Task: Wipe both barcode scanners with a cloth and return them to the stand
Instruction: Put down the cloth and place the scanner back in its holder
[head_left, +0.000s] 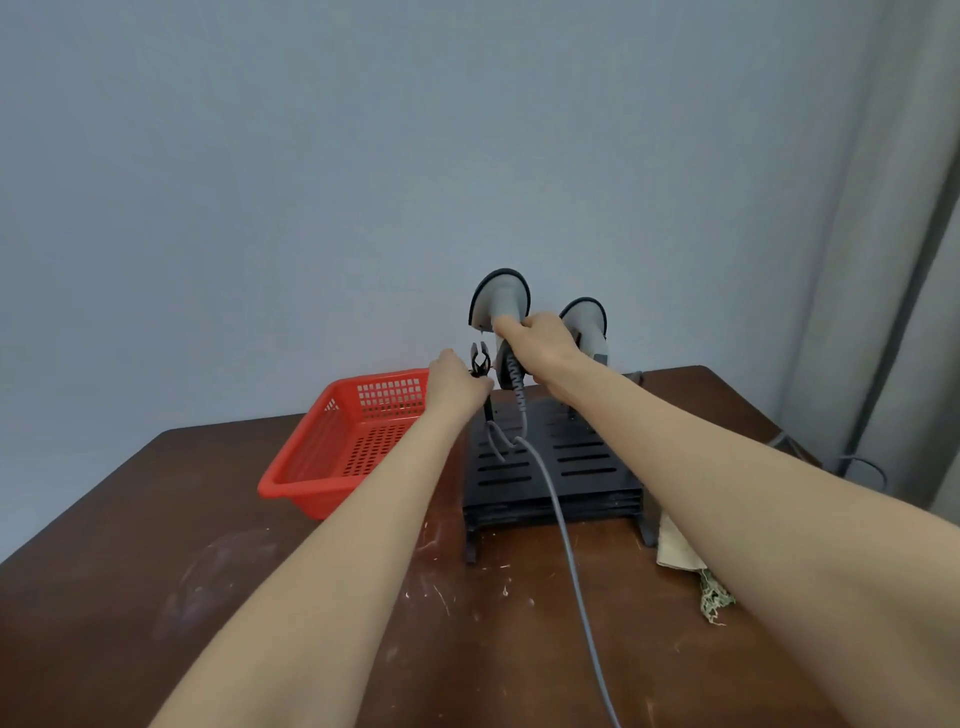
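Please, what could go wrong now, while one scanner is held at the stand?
1. The grey cable loops near the stem of the empty holder, which the left hand grips, and trails toward the table's front edge. It may snag or tug the scanner gripped by the right hand.
2. The right forearm passes close to the second scanner; a careless move could knock it.
3. The cloth lies partly under that arm and might be dragged.
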